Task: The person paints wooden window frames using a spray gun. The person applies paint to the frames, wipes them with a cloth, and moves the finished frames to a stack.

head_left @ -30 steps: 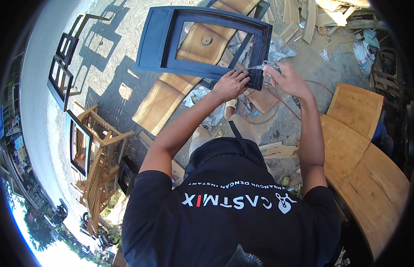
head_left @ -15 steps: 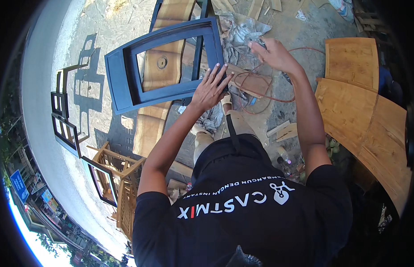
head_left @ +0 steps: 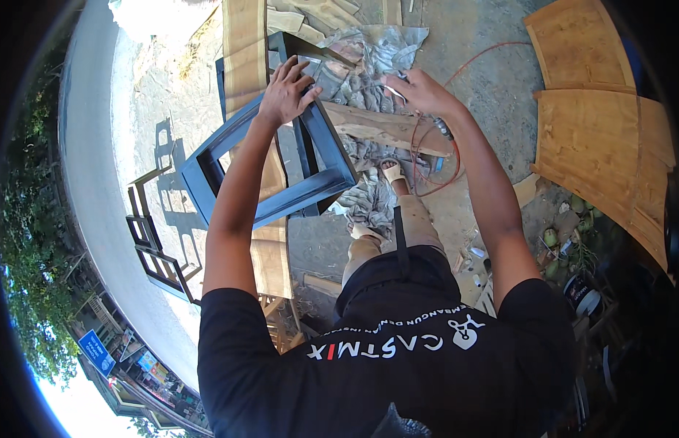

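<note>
My left hand [head_left: 287, 93] is at the far corner of a dark blue-black wooden frame [head_left: 304, 196], fingers bent over its edge. Tilted, the frame lies over a long wooden plank [head_left: 244, 51]; my left forearm covers part of its opening. Dark support bars [head_left: 284, 42] show beneath and behind it. To the right, my right hand [head_left: 421, 93] is closed round a metallic spray gun [head_left: 395, 86], mostly hidden by the fingers. From its fitting [head_left: 443, 128] an orange hose [head_left: 456, 162] loops down to the ground. The gun is apart from the frame.
Crumpled plastic sheeting [head_left: 354, 80] and a loose board [head_left: 387, 125] lie beyond my feet. Large wooden panels [head_left: 591, 135] stand at right, above coconuts [head_left: 549, 237] and a bucket [head_left: 581, 293]. Dark open frames [head_left: 160, 252] stand at left by the road [head_left: 91, 109].
The frame has turned and shifted down and nearer. My left hand has moved from its right rim to its far corner. My right hand has moved slightly left, with the hose fitting now showing.
</note>
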Available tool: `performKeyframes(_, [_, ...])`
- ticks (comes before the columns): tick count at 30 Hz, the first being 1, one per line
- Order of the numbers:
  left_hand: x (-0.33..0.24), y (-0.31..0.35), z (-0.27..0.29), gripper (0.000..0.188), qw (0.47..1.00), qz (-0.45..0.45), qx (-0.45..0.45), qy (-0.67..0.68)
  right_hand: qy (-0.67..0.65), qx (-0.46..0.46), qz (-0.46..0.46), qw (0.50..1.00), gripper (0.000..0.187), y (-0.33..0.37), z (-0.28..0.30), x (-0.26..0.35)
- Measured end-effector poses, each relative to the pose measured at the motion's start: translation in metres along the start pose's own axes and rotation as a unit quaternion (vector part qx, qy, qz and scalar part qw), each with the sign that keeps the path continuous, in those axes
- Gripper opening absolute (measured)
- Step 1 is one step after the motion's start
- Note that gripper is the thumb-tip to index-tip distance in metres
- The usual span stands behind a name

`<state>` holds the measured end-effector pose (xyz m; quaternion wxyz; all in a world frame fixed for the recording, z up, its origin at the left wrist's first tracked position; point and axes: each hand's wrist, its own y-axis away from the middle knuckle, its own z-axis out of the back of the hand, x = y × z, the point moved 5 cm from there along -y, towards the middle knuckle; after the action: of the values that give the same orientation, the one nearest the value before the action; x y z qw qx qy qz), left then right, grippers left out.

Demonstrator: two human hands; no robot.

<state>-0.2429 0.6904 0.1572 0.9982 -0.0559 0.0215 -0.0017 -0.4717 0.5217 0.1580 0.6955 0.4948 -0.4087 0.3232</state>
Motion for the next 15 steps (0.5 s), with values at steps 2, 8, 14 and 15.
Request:
performKeyframes(2, [0.003,0.000,-0.013,0.044,0.987,0.141,-0.004,0.078,-0.018,0.073,0.005,0.997,0.049,0.005,-0.004,0.017])
performKeyframes(8, [0.003,0.032,-0.015,0.037,0.969,0.220,-0.084,0.074,0.109,0.020,0.121,0.986,0.047,0.014,-0.041,0.063])
performKeyframes(14, [0.053,0.101,-0.021,0.030,0.958,0.268,-0.090,0.048,0.133,0.095,0.162,0.973,0.046,-0.013,-0.080,0.133])
performKeyframes(15, [0.067,0.114,-0.017,0.029,0.954,0.281,-0.096,0.039,0.203,0.009,0.163,0.965,0.046,-0.027,-0.083,0.139])
